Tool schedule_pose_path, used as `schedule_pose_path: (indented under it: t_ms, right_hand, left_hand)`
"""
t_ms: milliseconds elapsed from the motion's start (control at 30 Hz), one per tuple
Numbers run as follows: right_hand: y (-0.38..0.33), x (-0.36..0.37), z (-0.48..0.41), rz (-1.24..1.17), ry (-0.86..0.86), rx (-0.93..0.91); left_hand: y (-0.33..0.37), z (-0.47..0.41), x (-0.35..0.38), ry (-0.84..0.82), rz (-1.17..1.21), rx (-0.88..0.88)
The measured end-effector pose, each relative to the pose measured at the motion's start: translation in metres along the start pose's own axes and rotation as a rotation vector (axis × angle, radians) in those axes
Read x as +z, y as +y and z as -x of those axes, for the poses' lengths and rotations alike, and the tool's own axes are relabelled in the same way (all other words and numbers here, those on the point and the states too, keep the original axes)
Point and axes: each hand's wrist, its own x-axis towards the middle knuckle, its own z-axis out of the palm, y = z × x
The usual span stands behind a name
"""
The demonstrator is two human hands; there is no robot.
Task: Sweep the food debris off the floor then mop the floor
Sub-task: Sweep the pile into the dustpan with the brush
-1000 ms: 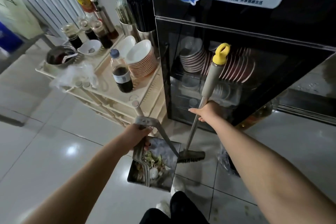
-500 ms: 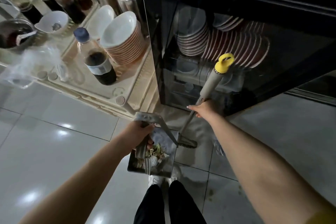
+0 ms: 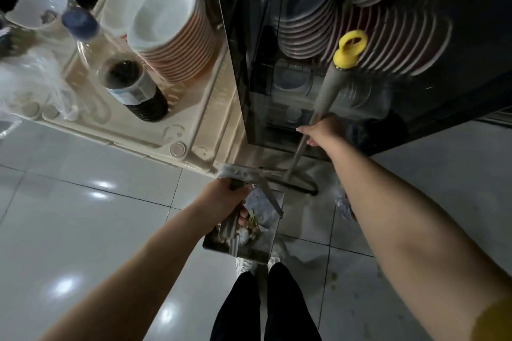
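Head view: my landmark is the black glass-fronted cabinet (image 3: 249,63). Behind its door I can see rows of pale plates (image 3: 304,22) standing on edge, dimmed by reflections.

In front of the cabinet's lower left corner hangs a grey metal dustpan (image 3: 263,203), holding a small heap of green and white food debris (image 3: 250,223). The left hand (image 3: 224,199) is curled tight round its upright handle. Part of the pan's contents is hidden by that handle.

The right hand (image 3: 322,130) grips the grey-shafted broom with a yellow looped cap (image 3: 327,86), right against the cabinet door. The broom's long axis tilts: the cap points up and right, and the dark brush head (image 3: 297,188) sits on the glossy pale tiled floor (image 3: 83,230) at the cabinet's foot, just beyond the dustpan.

Left of the cabinet and touching its side is a beige plastic rack (image 3: 194,124). It carries a tilted stack of white bowls with orange-striped sides (image 3: 171,28) and a clear bottle of dark liquid with a blue cap (image 3: 133,86). Items further left are blurred and cut off.
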Motion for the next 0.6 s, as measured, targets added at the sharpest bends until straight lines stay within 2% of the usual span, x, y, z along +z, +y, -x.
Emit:
schedule_pose_path:
  t_ms: [200,300,600]
  right_hand:
    - [-0.007,0.001,-0.003,0.039,-0.024,-0.013]
    - [-0.005,0.008,-0.005,-0.030,-0.060,-0.015]
    - [0.003,0.019,-0.016,-0.089,-0.003,-0.033]
  left_hand:
    - [0.001,-0.002,0.005,-0.071,0.027,0.014]
    - [0.004,-0.008,0.003,-0.082,0.033,0.029]
    - [-0.003,-0.022,0.007,-0.066,0.004,0.029]
